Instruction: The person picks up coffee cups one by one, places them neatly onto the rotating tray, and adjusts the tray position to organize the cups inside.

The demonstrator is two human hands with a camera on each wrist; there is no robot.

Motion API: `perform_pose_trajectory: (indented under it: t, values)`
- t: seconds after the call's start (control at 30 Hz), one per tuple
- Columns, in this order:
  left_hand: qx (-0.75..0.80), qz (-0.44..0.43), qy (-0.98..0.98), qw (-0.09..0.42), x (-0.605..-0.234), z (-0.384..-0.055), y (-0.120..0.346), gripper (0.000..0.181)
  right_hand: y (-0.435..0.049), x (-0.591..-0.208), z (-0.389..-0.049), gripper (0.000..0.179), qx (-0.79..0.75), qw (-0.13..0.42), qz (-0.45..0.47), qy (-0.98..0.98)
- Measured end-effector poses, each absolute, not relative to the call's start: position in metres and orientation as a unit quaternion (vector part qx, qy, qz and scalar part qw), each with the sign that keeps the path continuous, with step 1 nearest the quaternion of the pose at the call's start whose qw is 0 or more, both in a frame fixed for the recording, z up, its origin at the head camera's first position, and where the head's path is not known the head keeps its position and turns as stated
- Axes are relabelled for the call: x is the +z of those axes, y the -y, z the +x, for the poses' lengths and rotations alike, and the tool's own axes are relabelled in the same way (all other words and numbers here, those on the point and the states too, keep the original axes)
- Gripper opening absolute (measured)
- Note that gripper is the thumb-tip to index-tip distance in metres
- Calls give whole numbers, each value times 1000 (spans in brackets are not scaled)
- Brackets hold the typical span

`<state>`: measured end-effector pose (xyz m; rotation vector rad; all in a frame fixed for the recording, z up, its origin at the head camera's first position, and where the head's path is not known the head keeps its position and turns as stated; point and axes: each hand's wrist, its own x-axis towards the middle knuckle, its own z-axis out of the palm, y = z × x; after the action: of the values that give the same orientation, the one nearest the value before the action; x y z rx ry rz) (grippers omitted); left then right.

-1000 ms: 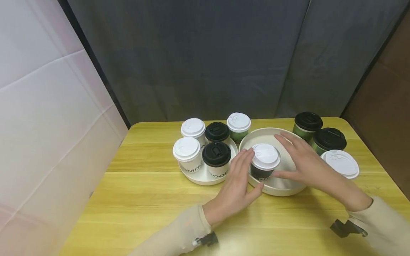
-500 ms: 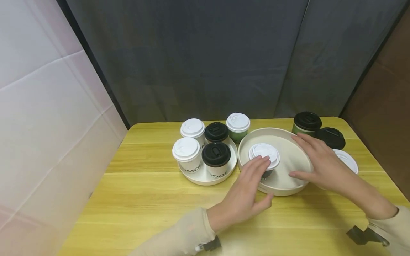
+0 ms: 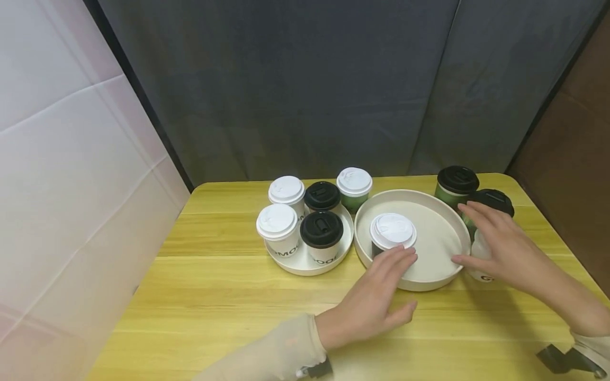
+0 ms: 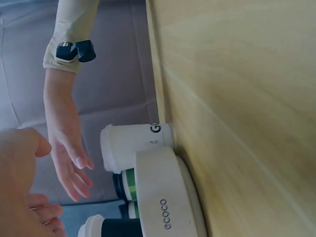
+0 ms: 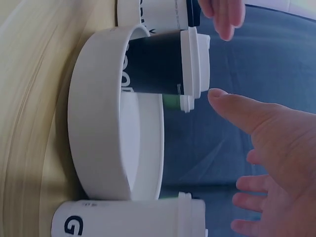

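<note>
My left hand [image 3: 369,296] hovers in front of a black paper cup with a white lid [image 3: 393,230], its fingers extended and holding nothing. That cup stands upright inside a deep round cream tray [image 3: 440,264]. Over the tray's right side, my right hand [image 3: 507,254] is spread above a white paper cup [image 4: 133,143], whose lid it mostly covers in the head view. The right wrist view shows a gap between the right hand and both the black cup [image 5: 155,64] and the white cup [image 5: 123,217].
A round white plate [image 3: 305,269] at left carries several white cups with black or white lids. Behind it stands a green cup with a white lid [image 3: 354,188]. Two green cups with black lids, one at the back [image 3: 457,185], stand right of the tray on the wooden table [image 3: 214,296].
My right hand has moved right, away from the black cup and over the white cup. The left hand has shifted slightly right and down. The cups have stayed put.
</note>
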<state>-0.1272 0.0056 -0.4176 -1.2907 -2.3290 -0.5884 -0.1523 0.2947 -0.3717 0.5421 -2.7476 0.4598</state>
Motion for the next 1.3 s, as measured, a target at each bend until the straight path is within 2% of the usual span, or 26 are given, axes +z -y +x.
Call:
perform_pose_trajectory:
  t: [0.33, 0.57, 1.3]
  values:
    - [-149, -482, 850, 152, -432, -123, -13, 73, -304, -379, -147, 98, 171, 143, 182, 958]
    - [-83, -482, 863, 124, -440, -124, -15, 81, -300, -391, -144, 92, 171, 151, 199, 953]
    - [-32, -505, 858, 95, -448, -127, -13, 83, -296, -407, -144, 84, 144, 177, 241, 943]
